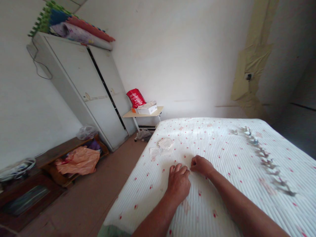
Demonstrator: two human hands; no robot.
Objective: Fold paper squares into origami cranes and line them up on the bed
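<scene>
Both hands are low over the white, red-dotted bed cover [202,131], close to each other. My left hand [179,182] rests on the cover with its fingers bent and pressed down; anything under them is hidden. Just to its right, my right hand [201,166] is closed in a pinch, and what it holds is too small to make out. Beyond my left hand lie pieces of printed paper [166,143]. Along the right side of the bed runs a row of several small folded figures [268,163], blurred in outline.
A small table [125,114] behind the bed bears a red bag [135,97] and a white box [147,110]. A grey cabinet [81,82] stands at the left, with rolled mats [84,34] on top. An orange plastic bag [78,160] lies on the low wooden furniture.
</scene>
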